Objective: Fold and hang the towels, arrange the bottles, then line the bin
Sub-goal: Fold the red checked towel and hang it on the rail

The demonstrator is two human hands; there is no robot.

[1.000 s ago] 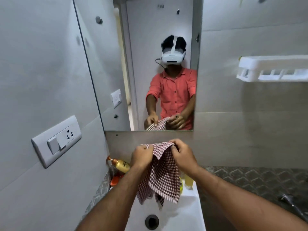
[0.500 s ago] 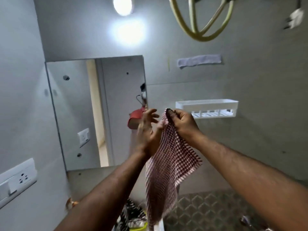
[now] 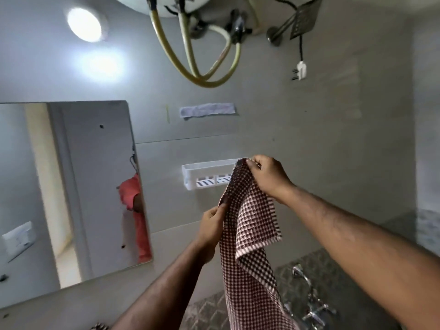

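A maroon-and-white checked towel [image 3: 247,239] hangs in front of the grey wall, held up in the air. My right hand [image 3: 266,176] pinches its top corner, close to the right end of a white wall shelf [image 3: 204,171]. My left hand [image 3: 213,225] grips the towel's left edge lower down. The towel's lower part drapes down past the frame's bottom edge. No bottles or bin are in view.
A mirror [image 3: 71,186] hangs at the left. Above are a water heater with yellowish hoses [image 3: 190,58], a loose plug [image 3: 300,71] and a round lamp [image 3: 84,23]. Chrome taps [image 3: 309,298] stick out at the lower right. A pale strip [image 3: 207,110] clings to the wall.
The view has tilted up and right, away from the sink. Both hands carried the towel rightward toward the white shelf; my left hand slid down its edge and took hold.
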